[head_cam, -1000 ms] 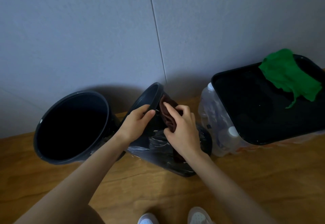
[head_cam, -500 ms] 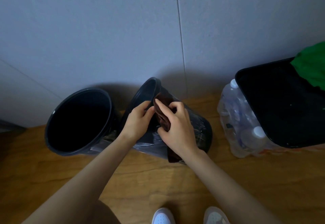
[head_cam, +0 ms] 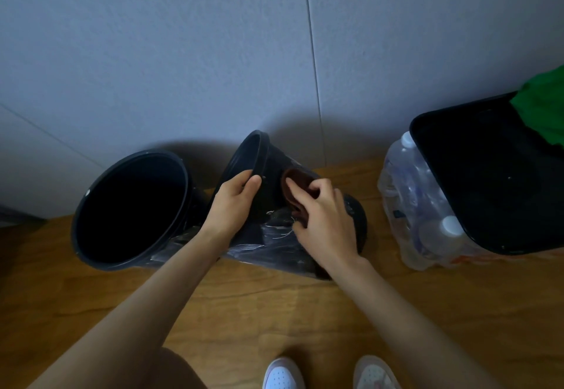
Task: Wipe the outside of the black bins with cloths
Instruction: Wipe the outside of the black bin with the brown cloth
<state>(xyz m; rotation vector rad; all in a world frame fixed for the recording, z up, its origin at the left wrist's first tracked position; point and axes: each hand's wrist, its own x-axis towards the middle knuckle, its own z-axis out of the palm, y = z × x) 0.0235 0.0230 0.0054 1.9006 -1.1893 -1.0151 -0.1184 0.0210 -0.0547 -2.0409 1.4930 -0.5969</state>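
Head view: left hand (head_cam: 235, 204) fingers (head_cam: 244, 178) are curled over the rim of the tilted black bin (head_cam: 270, 156), and right hand (head_cam: 325, 225) fingers pinch a brown cloth (head_cam: 297, 178) against its outer side. It sits on the wooden floor (head_cam: 274, 312), just beside a second black bin (head_cam: 80, 205). Bottle pack (head_cam: 409, 193) labels are too blurry to read.

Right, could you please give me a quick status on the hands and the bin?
Left hand grips tilted bin at its rim. Right hand presses brown cloth on its outer wall. Nothing blocking.
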